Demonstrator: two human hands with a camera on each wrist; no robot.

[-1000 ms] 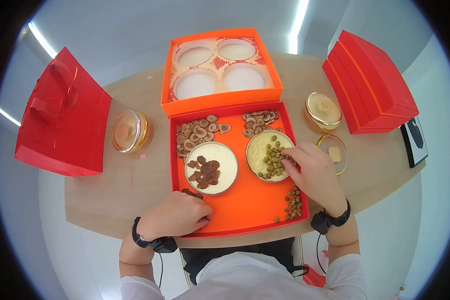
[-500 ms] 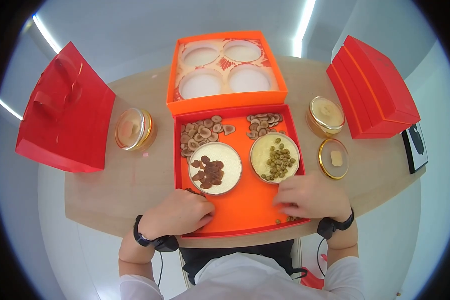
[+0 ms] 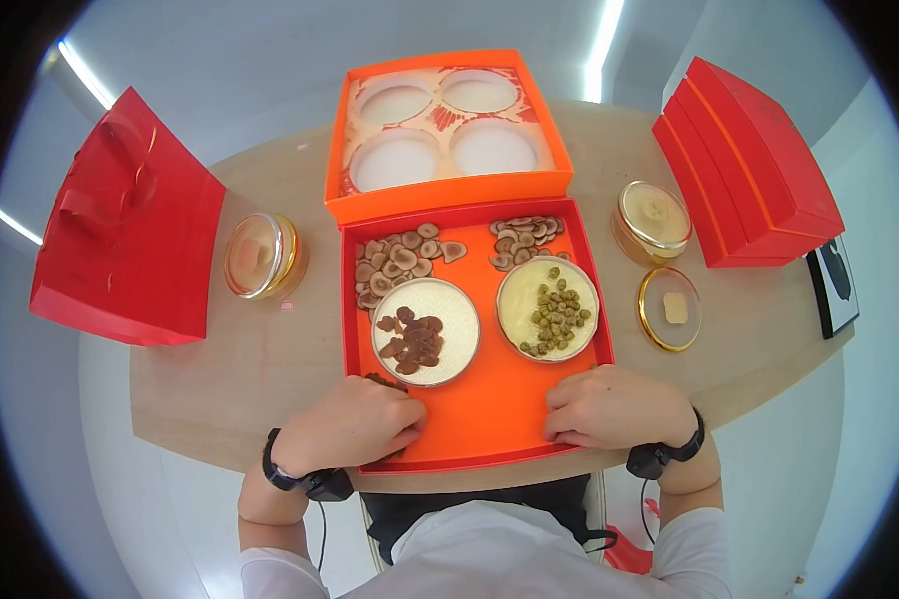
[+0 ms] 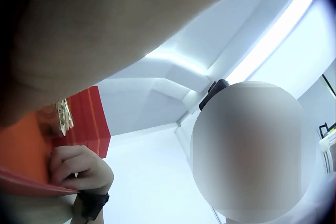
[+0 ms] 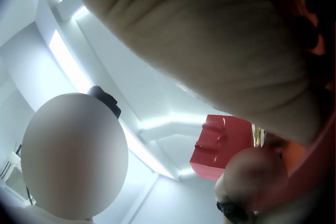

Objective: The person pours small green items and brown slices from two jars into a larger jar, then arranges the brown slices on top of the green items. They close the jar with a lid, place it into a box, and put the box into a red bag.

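My left hand (image 3: 355,424), fingers curled, rests in the front left corner of a shallow red box with an orange floor (image 3: 479,424), over some dark brown pieces (image 3: 385,381). In the front right corner my right hand (image 3: 619,407) has its fingers bent down at the floor; I cannot tell what is between its fingertips. Its palm hides the small pile there. Behind the right hand is a round dish (image 3: 514,299) topped with small green curled pieces (image 3: 561,314). To its left sits another pale dish (image 3: 449,359) bearing flat reddish-brown pieces (image 3: 415,341).
Brown-rimmed slices (image 3: 400,260) lie in the box's back corners. Behind it stands an orange box (image 3: 449,187) with four round hollows. Gold-rimmed jars (image 3: 265,258) flank it, with a lid (image 3: 669,309) at right. A red bag (image 3: 135,230) and red boxes (image 3: 754,175) stand outermost.
My right hand has drawn back from the dish of green pieces to the box's front right corner, covering the small pile of green pieces there. The left hand stays put.
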